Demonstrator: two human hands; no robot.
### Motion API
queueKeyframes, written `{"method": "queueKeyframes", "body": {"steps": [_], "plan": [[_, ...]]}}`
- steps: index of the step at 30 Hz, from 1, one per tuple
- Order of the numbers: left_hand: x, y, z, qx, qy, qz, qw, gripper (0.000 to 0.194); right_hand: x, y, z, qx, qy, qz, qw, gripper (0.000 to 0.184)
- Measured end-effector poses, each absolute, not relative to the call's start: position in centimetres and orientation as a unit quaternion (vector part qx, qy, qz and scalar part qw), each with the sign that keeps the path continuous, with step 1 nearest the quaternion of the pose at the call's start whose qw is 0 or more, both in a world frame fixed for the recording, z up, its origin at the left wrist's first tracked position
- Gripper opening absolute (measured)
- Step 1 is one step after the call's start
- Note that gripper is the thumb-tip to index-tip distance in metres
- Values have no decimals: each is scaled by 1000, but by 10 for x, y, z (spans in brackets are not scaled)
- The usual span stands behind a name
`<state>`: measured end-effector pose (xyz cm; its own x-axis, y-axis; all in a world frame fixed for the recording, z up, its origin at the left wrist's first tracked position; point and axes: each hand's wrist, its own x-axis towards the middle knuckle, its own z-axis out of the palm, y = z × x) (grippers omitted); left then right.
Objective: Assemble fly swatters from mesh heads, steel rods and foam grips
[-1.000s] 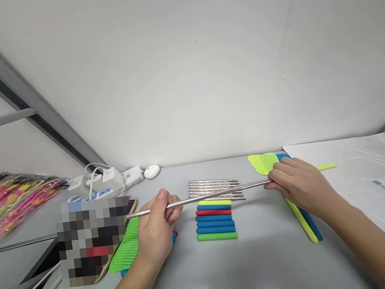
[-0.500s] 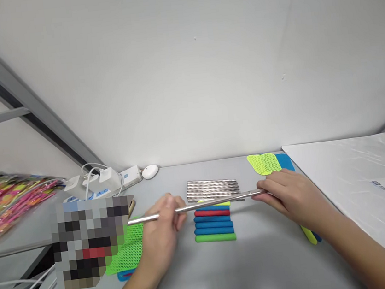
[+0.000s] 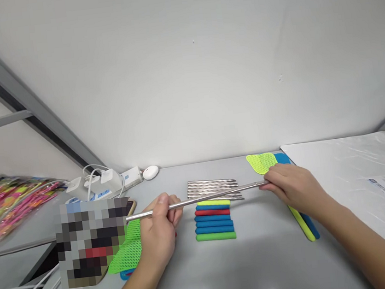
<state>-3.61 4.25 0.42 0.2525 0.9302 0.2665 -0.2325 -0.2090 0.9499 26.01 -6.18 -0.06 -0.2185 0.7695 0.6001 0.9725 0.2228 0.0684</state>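
A long silver telescopic metal rod [image 3: 215, 194] is held nearly level above the table, its right end slightly higher. My left hand [image 3: 162, 224] is closed around its left part, thumb on top. Fingers of my right hand [image 3: 289, 186] pinch its right end. Behind and below the rod lies a row of similar metal rods [image 3: 207, 187]. Nearer to me are several coloured tubular handles [image 3: 213, 224] in yellow, blue, red and green. By my left forearm is a green perforated fly swatter head [image 3: 130, 251], partly covered. Under my right hand lie a yellow swatter [image 3: 260, 162] and a blue one [image 3: 283, 157].
At the left, a blurred-out device [image 3: 92, 244] rests near a power strip [image 3: 132, 177] with chargers and cables. A white oval object [image 3: 150, 172] sits by the wall. Colourful bagged items [image 3: 14, 202] are far left; a plastic-wrapped white package [image 3: 352, 177] lies right.
My right hand has risen slightly with the rod's right end, so the rod tilts more. The left hand keeps its grip, its fingers shifted slightly. The table items have stayed put.
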Motion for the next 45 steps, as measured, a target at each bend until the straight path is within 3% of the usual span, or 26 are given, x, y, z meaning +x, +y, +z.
{"method": "queueKeyframes", "body": {"steps": [4,10,16,19,24,30,37,42,45], "plan": [[-34,42,10,502,297,593,555,46,273,-63,-2,-580,-739,-242,243,22],[-33,39,3,512,254,530,626,46,269,-70,5,-555,-726,-306,266,10],[-23,11,-14,646,276,340,625,48,209,-74,0,-533,-783,-224,229,36],[-19,1,-14,677,280,296,612,51,186,-74,-5,-533,-782,-217,239,40],[-21,12,-14,659,266,332,620,53,196,-71,-6,-562,-771,-190,232,42],[-27,44,-1,488,273,540,629,52,245,-69,0,-625,-741,-150,195,40],[-51,79,25,364,288,668,582,53,277,-73,6,-676,-691,-161,199,50],[-48,78,19,383,281,676,563,53,277,-74,6,-682,-676,-200,195,57],[-33,56,7,406,269,621,614,53,261,-73,4,-651,-699,-228,188,56]]}}
